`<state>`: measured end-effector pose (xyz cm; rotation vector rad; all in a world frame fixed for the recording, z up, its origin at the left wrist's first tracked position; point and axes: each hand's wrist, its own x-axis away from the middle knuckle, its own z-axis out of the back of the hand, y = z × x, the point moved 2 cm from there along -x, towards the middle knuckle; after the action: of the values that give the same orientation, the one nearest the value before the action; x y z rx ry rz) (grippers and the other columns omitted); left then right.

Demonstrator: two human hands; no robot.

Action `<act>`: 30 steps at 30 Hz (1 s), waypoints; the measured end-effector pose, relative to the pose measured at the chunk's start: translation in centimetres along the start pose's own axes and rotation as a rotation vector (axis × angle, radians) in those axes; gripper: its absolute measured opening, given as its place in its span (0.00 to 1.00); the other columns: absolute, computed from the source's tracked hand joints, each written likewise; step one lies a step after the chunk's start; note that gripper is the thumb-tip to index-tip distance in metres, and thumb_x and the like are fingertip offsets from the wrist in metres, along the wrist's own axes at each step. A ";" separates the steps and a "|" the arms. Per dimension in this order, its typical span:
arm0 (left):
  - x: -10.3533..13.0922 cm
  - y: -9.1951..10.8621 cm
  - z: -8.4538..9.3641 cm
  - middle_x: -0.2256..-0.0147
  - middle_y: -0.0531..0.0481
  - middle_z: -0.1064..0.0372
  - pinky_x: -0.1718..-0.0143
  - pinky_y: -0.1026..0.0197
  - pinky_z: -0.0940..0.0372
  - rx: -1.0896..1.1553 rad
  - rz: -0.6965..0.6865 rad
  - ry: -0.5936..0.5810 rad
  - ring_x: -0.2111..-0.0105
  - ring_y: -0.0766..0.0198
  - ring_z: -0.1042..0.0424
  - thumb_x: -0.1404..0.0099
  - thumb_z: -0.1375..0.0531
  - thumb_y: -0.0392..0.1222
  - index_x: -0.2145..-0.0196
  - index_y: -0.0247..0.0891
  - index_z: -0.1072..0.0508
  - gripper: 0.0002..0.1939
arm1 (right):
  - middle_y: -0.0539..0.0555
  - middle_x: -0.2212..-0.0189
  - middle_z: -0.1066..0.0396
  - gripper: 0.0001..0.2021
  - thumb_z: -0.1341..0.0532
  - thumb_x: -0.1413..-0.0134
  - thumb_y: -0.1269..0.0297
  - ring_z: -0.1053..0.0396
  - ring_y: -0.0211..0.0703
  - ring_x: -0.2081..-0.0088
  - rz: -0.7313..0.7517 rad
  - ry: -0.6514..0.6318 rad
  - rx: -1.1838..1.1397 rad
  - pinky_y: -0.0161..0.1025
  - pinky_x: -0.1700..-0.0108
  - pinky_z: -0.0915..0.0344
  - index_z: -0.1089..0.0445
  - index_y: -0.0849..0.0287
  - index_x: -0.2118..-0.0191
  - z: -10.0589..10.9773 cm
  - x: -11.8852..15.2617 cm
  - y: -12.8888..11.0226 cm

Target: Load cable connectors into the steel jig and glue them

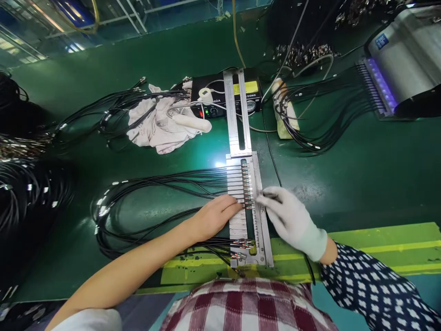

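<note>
A slotted metal fixture (237,225) lies in front of me, with several thin black cables (186,177) laid across it side by side. Their metal-tipped ends (245,177) line up along the fixture's slot. My bare left hand (218,215) rests over the fixture's left side, thumb and forefinger closed on a black cable end beside the row. In a white glove, my right hand (292,220) is at the fixture's right-hand rail (263,234), fingertips pinched together; what they hold, if anything, is hidden. Loose cable ends (241,243) lie on the fixture's near part.
Beyond the fixture stand a slotted metal bracket (237,128) and a black control box (217,108). A white cloth (158,122) lies left of them. At right, cables run into a machine with a purple light (381,87). Cable bundles (31,193) lie far left on the green table (361,174).
</note>
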<state>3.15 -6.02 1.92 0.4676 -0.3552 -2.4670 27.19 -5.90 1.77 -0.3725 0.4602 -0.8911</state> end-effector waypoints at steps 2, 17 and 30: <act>0.5 0.3 0.0 0.58 0.43 0.31 0.56 0.61 0.36 -0.023 0.024 0.043 0.59 0.61 0.35 0.26 0.53 0.33 0.51 0.33 0.30 0.14 | 0.64 0.44 0.35 0.21 0.47 0.40 0.73 0.35 0.56 0.45 0.129 -0.050 0.085 0.51 0.50 0.33 0.32 0.55 0.43 -0.4 1.0 -0.6; 4.7 1.2 3.4 0.60 0.47 0.31 0.54 0.60 0.36 0.423 0.424 -0.170 0.59 0.62 0.32 0.27 0.48 0.41 0.49 0.39 0.32 0.11 | 0.65 0.43 0.36 0.25 0.45 0.45 0.78 0.36 0.58 0.46 0.170 -0.048 0.225 0.52 0.54 0.33 0.33 0.55 0.42 -1.2 1.3 -0.5; 8.5 2.7 5.4 0.62 0.48 0.36 0.61 0.64 0.35 0.304 0.502 0.023 0.62 0.65 0.32 0.29 0.45 0.35 0.56 0.37 0.30 0.06 | 0.63 0.44 0.36 0.19 0.46 0.39 0.75 0.36 0.56 0.45 0.114 -0.035 0.120 0.53 0.49 0.31 0.35 0.60 0.43 -1.4 1.2 -0.1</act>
<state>-4.16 -12.50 5.64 0.4629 -0.7463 -1.9259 27.00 -7.07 0.34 -0.2496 0.3902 -0.7965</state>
